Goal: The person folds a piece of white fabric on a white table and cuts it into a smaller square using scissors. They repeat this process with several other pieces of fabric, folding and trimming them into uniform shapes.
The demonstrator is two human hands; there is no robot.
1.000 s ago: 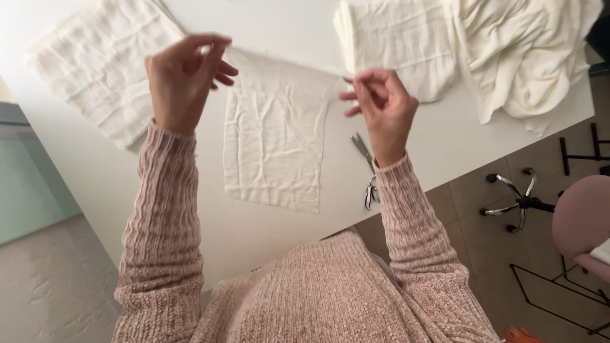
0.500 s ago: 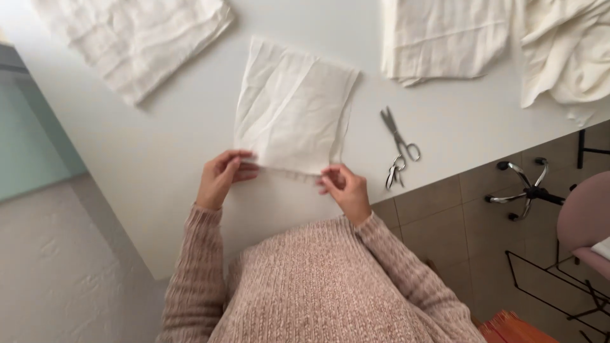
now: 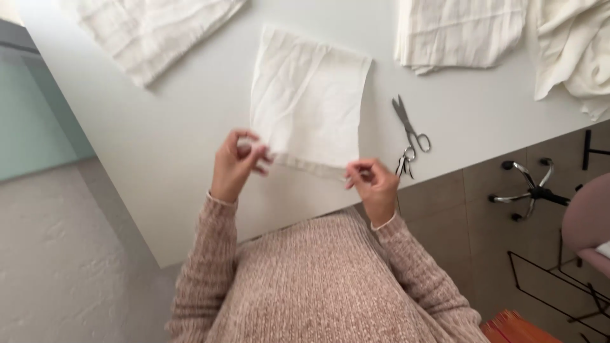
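Note:
A white square cloth [image 3: 308,101] lies flat on the white table [image 3: 178,140] in front of me. My left hand [image 3: 236,166] pinches the cloth's near left corner. My right hand [image 3: 375,184] pinches its near right corner, so the near edge is lifted slightly between them. Both arms wear a pink knitted sweater.
Metal scissors [image 3: 410,134] lie right of the cloth near the table edge. More white cloths lie at the far left [image 3: 149,28], far middle [image 3: 457,32] and far right [image 3: 572,51]. A pink chair [image 3: 584,219] with a chrome base stands at the right.
A second ago both hands were raised above the table holding the cloth up. They came down toward me, and the cloth now lies flat with its near corners pinched.

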